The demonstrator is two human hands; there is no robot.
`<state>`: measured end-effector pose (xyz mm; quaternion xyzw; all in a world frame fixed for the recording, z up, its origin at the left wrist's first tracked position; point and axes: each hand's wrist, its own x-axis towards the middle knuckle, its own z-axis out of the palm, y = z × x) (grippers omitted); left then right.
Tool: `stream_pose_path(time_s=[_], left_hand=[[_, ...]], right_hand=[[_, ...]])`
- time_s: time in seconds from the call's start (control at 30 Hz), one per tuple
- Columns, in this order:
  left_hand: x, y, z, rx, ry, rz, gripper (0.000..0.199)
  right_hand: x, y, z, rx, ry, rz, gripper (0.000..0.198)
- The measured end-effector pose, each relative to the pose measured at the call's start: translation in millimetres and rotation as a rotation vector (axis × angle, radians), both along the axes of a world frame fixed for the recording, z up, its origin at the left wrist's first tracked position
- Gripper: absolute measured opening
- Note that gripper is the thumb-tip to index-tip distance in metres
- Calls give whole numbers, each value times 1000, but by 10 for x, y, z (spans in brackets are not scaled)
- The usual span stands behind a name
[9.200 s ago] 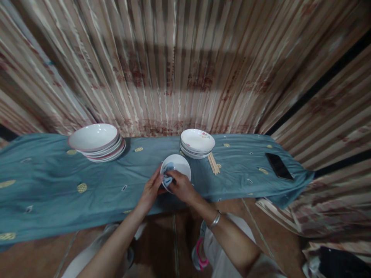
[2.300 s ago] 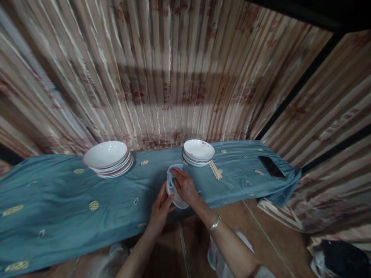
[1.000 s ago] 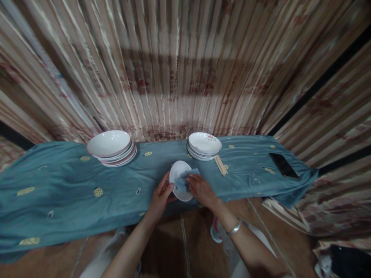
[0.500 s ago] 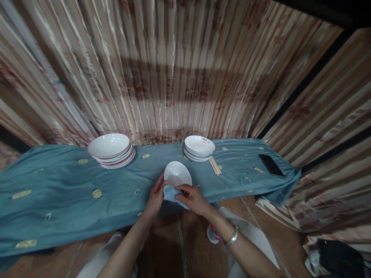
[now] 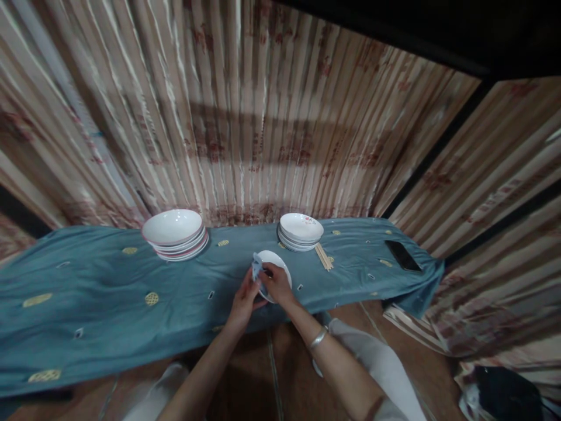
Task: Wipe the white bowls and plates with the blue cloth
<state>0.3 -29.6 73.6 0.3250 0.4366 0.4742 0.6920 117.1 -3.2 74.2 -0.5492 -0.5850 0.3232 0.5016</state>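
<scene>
A white bowl (image 5: 280,264) is tilted above the front part of the cloth-covered table. My left hand (image 5: 246,295) grips it by its left rim. Pinched in my right hand (image 5: 276,282), a light blue cloth (image 5: 256,266) folds over the bowl's left edge and reaches inside. Part of the bowl's inner surface is hidden behind my right hand. Beyond the bowl, slightly right, stands a stack of white plates (image 5: 300,229), the top one with a red floral print. Beside that stack lie several wooden chopsticks (image 5: 324,257).
A stack of white bowls and plates with reddish rims (image 5: 175,234) stands at the back left. On the right end of the blue-green tablecloth (image 5: 109,304) lies a black phone (image 5: 403,255). Pleated curtains (image 5: 245,140) hang right behind the table. A dark bag (image 5: 508,393) sits on the floor at right.
My right hand has moved up and left with the cloth, from the bowl's near edge to its left rim and inside. The camera view has shifted slightly.
</scene>
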Motion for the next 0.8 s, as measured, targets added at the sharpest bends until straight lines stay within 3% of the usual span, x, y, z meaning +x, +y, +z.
stream_pose_path(time_s=[0.13,0.27,0.5,0.8], left_hand=[[14,-28,3,35,17,-41,74],[19,-31,-3,44,27,-50,78],[34,-33,35,26,35,-60,77],[34,3,7,31,37,-37,78]], right_hand=[[80,134,-50,1,-163,-54,18],[192,204,-74,64,-477,-119,22],[411,73,-100,33,-807,-5,27],[484,-256,-12,-117,-860,179,31]])
